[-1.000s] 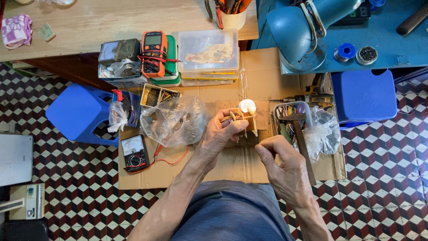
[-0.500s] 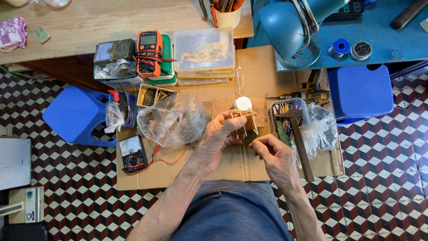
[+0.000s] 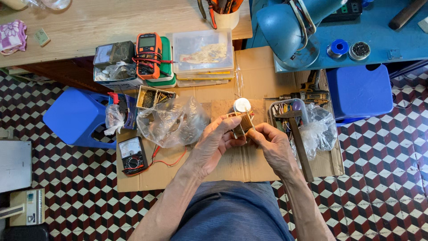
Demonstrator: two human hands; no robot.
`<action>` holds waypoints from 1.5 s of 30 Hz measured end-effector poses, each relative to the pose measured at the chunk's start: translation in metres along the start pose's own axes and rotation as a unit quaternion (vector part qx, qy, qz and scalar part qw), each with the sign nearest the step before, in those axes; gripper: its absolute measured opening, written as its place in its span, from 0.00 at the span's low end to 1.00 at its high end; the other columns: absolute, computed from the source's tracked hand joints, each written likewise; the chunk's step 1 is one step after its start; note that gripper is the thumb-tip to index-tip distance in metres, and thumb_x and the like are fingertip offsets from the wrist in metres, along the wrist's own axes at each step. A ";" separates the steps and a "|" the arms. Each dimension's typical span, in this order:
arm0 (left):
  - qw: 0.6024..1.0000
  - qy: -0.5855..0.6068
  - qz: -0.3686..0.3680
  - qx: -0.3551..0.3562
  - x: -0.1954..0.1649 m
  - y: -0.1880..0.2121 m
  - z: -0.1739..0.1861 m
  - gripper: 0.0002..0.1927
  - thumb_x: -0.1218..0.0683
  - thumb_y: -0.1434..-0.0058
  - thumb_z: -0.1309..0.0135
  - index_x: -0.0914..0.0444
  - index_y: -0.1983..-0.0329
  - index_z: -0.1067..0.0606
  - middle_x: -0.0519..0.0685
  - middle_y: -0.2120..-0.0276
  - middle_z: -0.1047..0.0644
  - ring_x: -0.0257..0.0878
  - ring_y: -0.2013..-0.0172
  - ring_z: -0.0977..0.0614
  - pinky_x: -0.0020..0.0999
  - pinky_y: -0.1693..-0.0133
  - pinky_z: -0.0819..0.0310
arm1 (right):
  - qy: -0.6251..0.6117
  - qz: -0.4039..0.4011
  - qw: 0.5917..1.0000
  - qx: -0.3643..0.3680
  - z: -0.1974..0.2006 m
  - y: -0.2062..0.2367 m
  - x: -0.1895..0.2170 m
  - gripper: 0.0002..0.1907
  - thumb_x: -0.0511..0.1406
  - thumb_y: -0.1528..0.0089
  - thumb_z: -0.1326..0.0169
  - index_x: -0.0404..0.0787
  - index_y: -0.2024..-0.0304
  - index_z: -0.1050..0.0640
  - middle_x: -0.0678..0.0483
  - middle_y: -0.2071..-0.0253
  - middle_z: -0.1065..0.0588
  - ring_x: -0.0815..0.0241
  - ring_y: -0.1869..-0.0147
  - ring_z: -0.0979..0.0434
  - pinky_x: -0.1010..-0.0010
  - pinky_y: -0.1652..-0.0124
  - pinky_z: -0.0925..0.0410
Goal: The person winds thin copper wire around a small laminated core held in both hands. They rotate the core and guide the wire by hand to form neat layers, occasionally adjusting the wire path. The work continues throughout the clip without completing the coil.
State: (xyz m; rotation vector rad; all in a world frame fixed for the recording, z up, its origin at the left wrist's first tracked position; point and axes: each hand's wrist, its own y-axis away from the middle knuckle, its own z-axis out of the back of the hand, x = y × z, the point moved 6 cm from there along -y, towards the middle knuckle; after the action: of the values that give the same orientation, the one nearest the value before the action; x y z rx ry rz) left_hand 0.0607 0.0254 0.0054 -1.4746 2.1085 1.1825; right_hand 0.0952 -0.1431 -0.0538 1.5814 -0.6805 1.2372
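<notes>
Over a checkered tile floor, a flattened cardboard sheet (image 3: 232, 169) is used as worktop, where a small brown coil-like part (image 3: 241, 125) is pinched between left hand (image 3: 213, 143) and right hand (image 3: 273, 146), assembly seemingly unfinished, 1 round metal disc (image 3: 242, 105) beyond, clear plastic bag (image 3: 171, 122) alongside.

The left hand (image 3: 214, 145) and right hand (image 3: 273, 145) cover most of the small brown block (image 3: 242, 126) between them, so its shape stays unclear. The hammer (image 3: 299, 145) handle's lower end slips behind the right wrist. Top edge cuts off the blue lamp (image 3: 292, 27).

small brown wound coil (image 3: 241, 126), held upright
</notes>
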 end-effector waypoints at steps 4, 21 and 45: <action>1.000 0.005 0.007 0.008 0.001 0.001 0.000 0.26 0.45 0.40 0.41 0.65 0.44 0.27 0.48 0.55 0.20 0.34 0.61 0.19 0.30 0.57 0.22 | -0.026 0.022 0.999 0.007 -0.001 -0.007 0.004 0.10 0.36 0.33 0.47 0.36 0.59 0.20 0.59 0.69 0.23 0.72 0.65 0.27 0.79 0.63 0.32; 0.990 -0.127 0.036 0.050 0.016 0.006 0.017 0.34 0.50 0.45 0.37 0.66 0.37 0.30 0.47 0.53 0.21 0.31 0.57 0.21 0.29 0.58 0.23 | 0.328 0.159 0.931 -0.015 -0.002 -0.010 0.119 0.11 0.38 0.33 0.45 0.35 0.60 0.21 0.53 0.69 0.24 0.64 0.66 0.27 0.70 0.66 0.33; 0.989 -0.146 -0.008 0.004 0.015 -0.003 0.025 0.36 0.49 0.47 0.35 0.64 0.37 0.32 0.45 0.57 0.20 0.30 0.59 0.21 0.28 0.58 0.26 | 0.405 0.285 0.868 -0.030 -0.031 0.035 0.153 0.06 0.32 0.35 0.44 0.33 0.65 0.25 0.50 0.69 0.28 0.58 0.67 0.26 0.66 0.66 0.32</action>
State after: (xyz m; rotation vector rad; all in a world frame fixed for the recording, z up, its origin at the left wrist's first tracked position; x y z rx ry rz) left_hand 0.0517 0.0348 -0.0213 -1.2259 1.8976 1.2940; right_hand 0.1023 -0.1071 0.1021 0.6660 -0.6186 2.1049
